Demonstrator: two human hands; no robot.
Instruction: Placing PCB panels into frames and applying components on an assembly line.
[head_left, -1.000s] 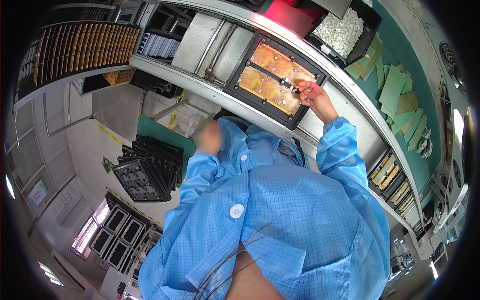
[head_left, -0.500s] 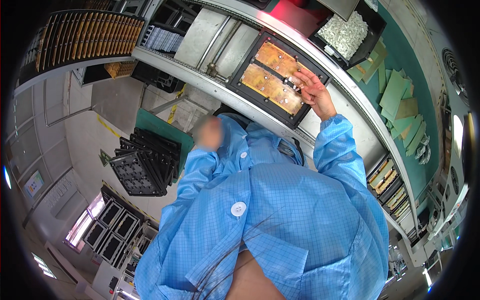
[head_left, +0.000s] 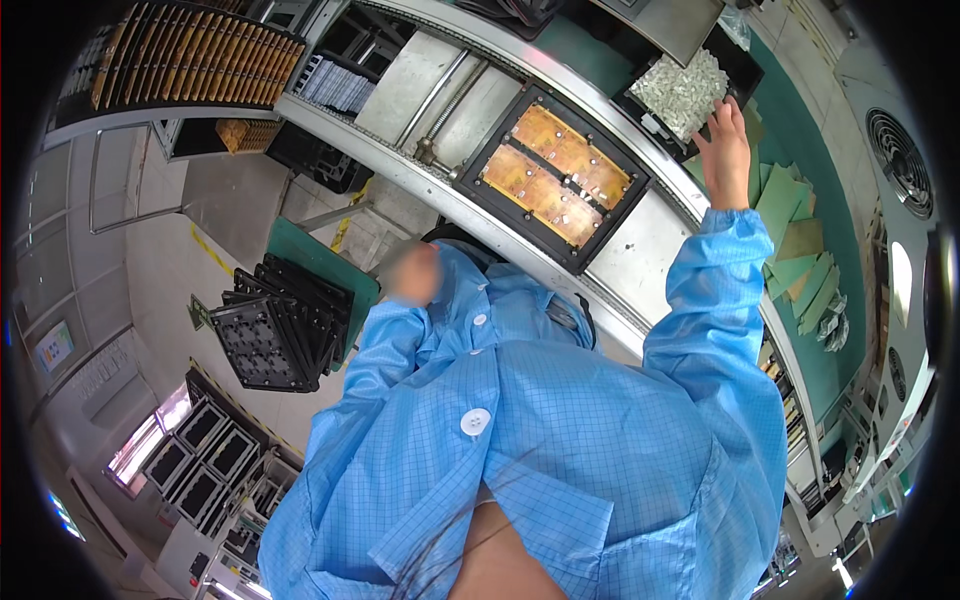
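Observation:
My right hand (head_left: 722, 140) reaches up to the edge of a black bin of small white parts (head_left: 680, 88). Its fingers are stretched out and I see nothing in them. Left of that arm, a black carrier (head_left: 488, 150) holds two copper-coloured circuit panels (head_left: 558, 178) on the conveyor rail (head_left: 640, 245). My left hand (head_left: 415, 275) is raised close to my chest at the end of the blue sleeve. It is blurred, so its grip does not show.
A stack of black moulded trays (head_left: 275, 325) lies on a green surface at lower left. Green and tan sheets (head_left: 800, 235) lie right of the conveyor. A rack of orange boards (head_left: 180, 55) stands top left. My blue coat fills the lower middle.
My right hand has left the copper panels and moved up and right to the bin of white parts. The left hand stays near my chest.

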